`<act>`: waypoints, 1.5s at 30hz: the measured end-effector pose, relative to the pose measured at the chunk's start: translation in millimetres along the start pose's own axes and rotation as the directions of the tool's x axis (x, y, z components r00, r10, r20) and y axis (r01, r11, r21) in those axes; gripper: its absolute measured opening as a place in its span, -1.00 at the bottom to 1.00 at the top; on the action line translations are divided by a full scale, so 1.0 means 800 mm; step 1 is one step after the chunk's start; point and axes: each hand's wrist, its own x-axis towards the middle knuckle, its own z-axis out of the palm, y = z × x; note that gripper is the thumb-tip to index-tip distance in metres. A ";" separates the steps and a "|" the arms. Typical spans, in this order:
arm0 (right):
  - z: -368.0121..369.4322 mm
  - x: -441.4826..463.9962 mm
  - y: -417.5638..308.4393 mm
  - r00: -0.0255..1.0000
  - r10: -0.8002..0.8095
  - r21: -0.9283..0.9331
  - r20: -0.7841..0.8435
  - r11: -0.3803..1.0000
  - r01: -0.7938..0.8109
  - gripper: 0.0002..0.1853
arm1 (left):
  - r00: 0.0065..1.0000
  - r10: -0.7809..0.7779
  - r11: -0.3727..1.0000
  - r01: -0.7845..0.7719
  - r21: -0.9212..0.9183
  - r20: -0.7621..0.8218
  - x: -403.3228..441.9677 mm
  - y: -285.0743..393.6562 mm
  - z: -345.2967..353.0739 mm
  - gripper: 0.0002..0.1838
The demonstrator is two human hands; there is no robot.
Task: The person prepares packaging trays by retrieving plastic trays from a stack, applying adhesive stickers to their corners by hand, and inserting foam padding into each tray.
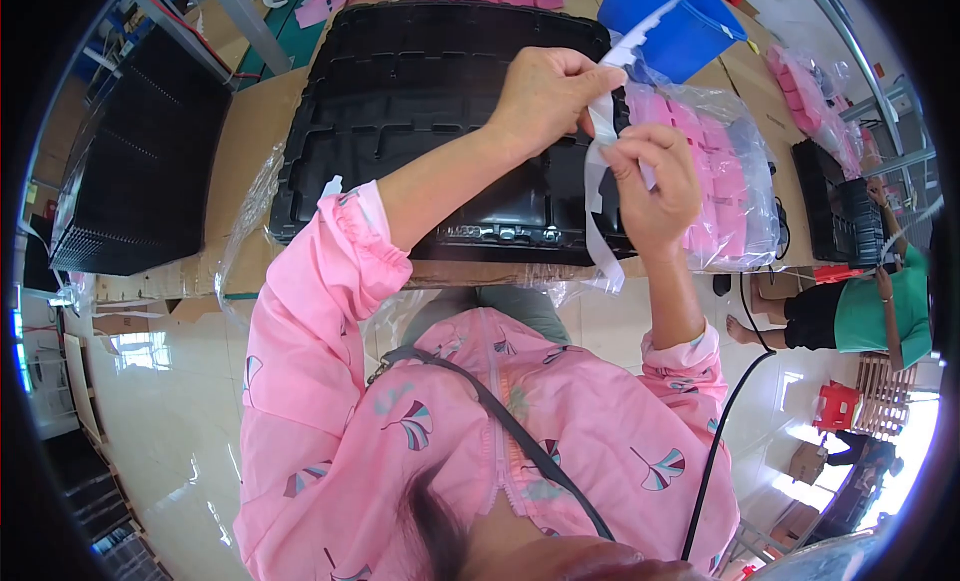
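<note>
A long, narrow white strip with small tabs along it runs between my hands, its lower end hanging past the table's front edge. My left hand is closed, pinching the strip between thumb and finger. Just below and to the right, my right hand also has its fingers closed on the strip. Under both forearms and the strip lies a large black plastic tray with moulded ridges, flat on the cardboard-covered table.
Pink pieces in a clear plastic bag lie right of the tray. A blue bin stands behind them. Stacked black trays rise at the left. At far right, a co-worker in a green top handles a black tray.
</note>
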 end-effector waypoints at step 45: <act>0.106 0.174 0.234 0.368 0.371 -0.408 0.853 0.913 0.025 -0.87 | 0.995 -0.094 0.995 0.095 0.012 -0.018 0.004 0.028 -0.060 -0.71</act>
